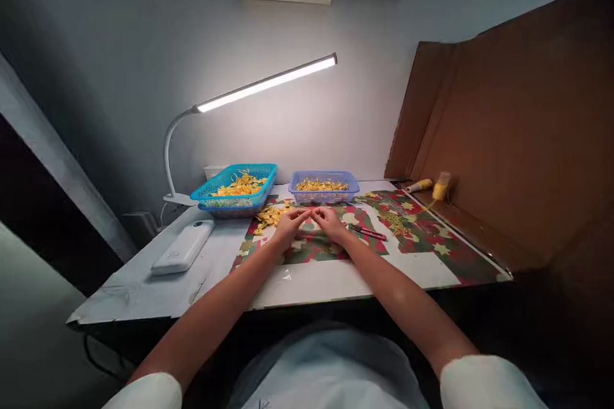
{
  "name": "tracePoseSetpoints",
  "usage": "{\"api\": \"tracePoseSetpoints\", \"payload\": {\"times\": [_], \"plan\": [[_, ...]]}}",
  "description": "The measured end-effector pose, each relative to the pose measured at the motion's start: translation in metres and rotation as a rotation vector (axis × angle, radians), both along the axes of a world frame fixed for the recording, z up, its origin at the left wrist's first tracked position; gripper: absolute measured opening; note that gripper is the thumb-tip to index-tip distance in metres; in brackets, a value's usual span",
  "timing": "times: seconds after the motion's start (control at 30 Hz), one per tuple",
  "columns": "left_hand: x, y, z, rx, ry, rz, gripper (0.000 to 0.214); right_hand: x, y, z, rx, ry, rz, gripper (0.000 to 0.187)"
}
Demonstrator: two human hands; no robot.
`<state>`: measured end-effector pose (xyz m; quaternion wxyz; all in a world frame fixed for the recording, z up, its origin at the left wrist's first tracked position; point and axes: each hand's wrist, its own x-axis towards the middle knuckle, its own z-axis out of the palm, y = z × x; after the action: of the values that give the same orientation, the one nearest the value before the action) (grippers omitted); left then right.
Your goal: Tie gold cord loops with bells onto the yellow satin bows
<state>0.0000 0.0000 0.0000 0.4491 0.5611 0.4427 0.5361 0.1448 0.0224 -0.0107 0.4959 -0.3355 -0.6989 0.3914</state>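
My left hand (290, 225) and my right hand (330, 224) meet at the fingertips above a patterned red, green and cream sheet (311, 250). Both are closed in a pinch; whatever lies between the fingers is too small to make out. Just left of my left hand is a loose pile of yellow ribbon-like pieces (270, 217). A slim tool with dark red handles (369, 232), perhaps small pliers or snips, rests to the right of my right hand. Farther right lies a tangle of thin gold strands (394, 223).
At the back left, a turquoise basket (268, 184) holds yellow ribbon-like pieces. A purple basket (323, 198) with small golden pieces stands behind my hands. A lit lamp (268, 82) arches overhead. At left lies a white power bank (185, 248); yellow spools (440, 186) stand by the cardboard (518, 140).
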Motion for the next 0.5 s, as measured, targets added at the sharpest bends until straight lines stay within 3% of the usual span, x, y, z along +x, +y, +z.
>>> {"api": "tracePoseSetpoints", "payload": {"times": [0.13,0.33,0.5], "plan": [[-0.002,0.005,-0.006,0.058,-0.001,-0.017,0.031,0.0,-0.001,0.001,-0.01,0.002,0.011,0.046],[-0.006,0.013,-0.01,0.281,0.106,-0.018,0.025,0.002,0.001,-0.002,-0.02,-0.016,-0.011,0.04],[-0.006,0.012,-0.009,0.248,0.122,0.026,0.027,0.003,0.001,-0.004,-0.01,-0.072,-0.035,0.034]]}}
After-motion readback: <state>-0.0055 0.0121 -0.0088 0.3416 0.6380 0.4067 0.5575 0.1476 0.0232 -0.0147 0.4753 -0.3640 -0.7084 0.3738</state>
